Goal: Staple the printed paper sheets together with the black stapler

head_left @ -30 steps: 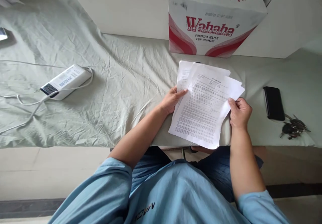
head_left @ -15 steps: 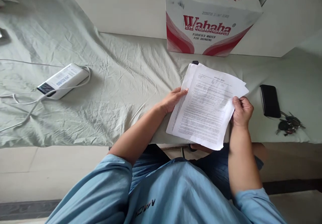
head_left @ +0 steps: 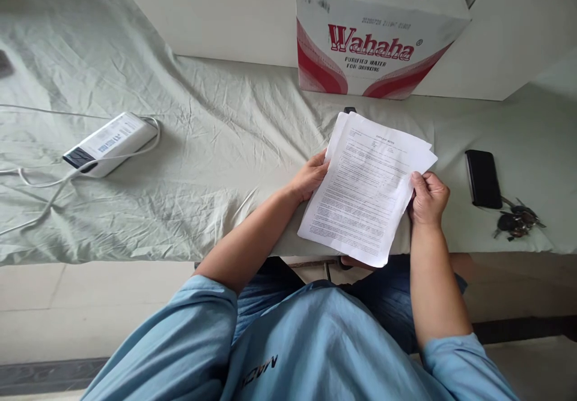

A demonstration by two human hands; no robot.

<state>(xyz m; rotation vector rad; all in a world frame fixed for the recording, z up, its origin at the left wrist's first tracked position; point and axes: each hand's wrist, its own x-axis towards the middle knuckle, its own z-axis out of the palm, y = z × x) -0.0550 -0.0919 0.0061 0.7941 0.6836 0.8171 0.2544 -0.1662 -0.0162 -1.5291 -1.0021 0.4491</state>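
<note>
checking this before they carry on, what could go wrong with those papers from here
The stack of papers is only pinched at its side edges by the left hand and right hand, and the sheets are already fanned, so one could slip out. Its near corner overhangs the table edge, so a loose sheet may drop to the floor.

Wahaha box [head_left: 376, 43], pwr bank [head_left: 104, 144], phone [head_left: 482, 178], keys [head_left: 516, 220]

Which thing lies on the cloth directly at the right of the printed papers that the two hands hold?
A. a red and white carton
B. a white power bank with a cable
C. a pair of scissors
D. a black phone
D: the black phone lies flat on the cloth just beyond the right hand, which grips the papers with the left hand; keys lie beside it.
</note>
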